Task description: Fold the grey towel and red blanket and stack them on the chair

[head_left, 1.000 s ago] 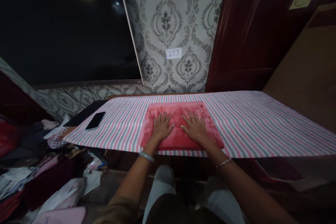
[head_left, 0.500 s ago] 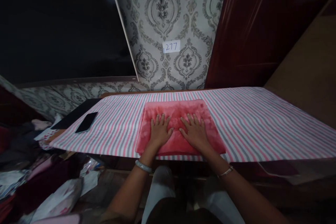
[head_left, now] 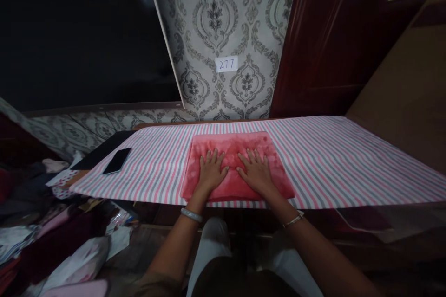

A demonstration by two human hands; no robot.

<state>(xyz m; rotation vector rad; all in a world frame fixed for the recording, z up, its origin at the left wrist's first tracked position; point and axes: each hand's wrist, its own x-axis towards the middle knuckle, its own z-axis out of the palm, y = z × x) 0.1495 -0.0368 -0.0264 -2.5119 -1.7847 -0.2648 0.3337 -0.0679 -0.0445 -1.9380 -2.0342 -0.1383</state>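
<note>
A folded red plush cloth [head_left: 232, 185], its fold edge toward the wall, lies flat on a striped pink, grey and white tablecloth [head_left: 334, 162]. My left hand [head_left: 211, 171] rests palm down on its left half, fingers spread. On the right half lies my right hand [head_left: 256, 171], also flat with the fingers apart. Both hands touch the cloth's top and grip nothing. Whether the cloth is a towel or a small blanket I cannot tell.
A dark phone [head_left: 117, 161] lies on the tablecloth at the left. Behind it stands a large black screen [head_left: 80, 37]. A paper label [head_left: 226, 63] reading 277 is on the patterned wall. Clothes and bags [head_left: 76, 260] are heaped at the lower left.
Both hands stay flat on the red cloth in nearly the same place. The camera view has shifted slightly.
</note>
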